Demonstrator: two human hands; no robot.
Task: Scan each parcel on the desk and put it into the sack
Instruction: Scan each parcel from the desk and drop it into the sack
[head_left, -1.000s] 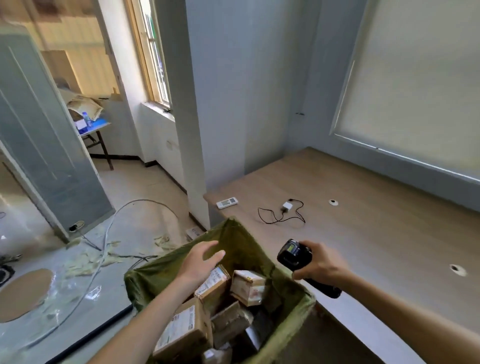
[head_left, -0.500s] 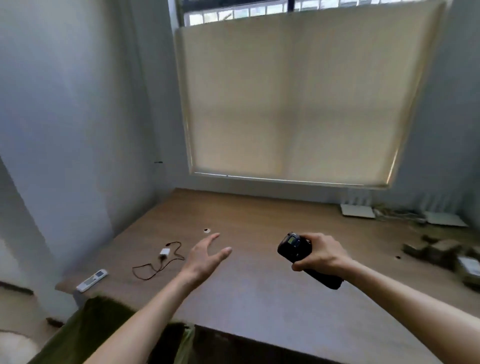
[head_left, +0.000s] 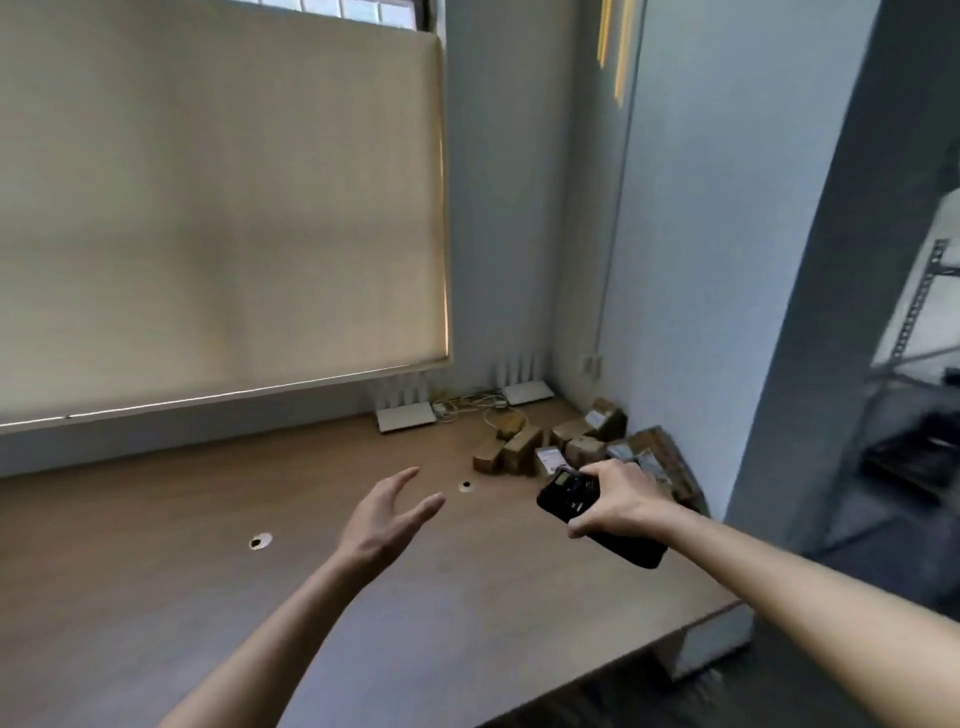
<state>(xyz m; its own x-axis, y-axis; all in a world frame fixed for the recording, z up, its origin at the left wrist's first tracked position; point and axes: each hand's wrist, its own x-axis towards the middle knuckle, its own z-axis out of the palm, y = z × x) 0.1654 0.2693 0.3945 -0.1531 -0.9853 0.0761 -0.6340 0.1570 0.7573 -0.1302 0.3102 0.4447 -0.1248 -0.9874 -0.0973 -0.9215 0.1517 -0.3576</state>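
Black plastic is showing between the fingers of the right hand (head_left: 618, 501), which is gripping a scanner (head_left: 597, 514): thumb and fingers are curling round its body, the small screen end is pointing up and away from the person, and the handle end is sticking out below the palm toward the near edge. The right arm is reaching in from the lower right, forearm bare, and is holding the scanner above the desk (head_left: 208, 597) rather than resting it there.

The left hand (head_left: 387, 514) is holding nothing. Its fingers are lying straight and slightly spread, thumb apart from the rest, palm turning toward the right, and it is hovering over the wooden desk top without touching it. The left forearm is stretching in from the bottom edge, angling up and to the right.

Parcels (head_left: 576, 441) are sitting in a loose heap at the far right corner of the desk, against the wall, just beyond the scanner; they are brown cardboard boxes, some with white labels, and some are tilting against each other. How many there are is hard to tell, as the frame is blurring there. The sack is not showing in the head view.

Two white routers (head_left: 405, 415) are standing along the back edge below the blind (head_left: 218, 208), with cables (head_left: 475, 402) tangling between them. Two round holes (head_left: 260, 541) are showing in the desk top, near the left hand.
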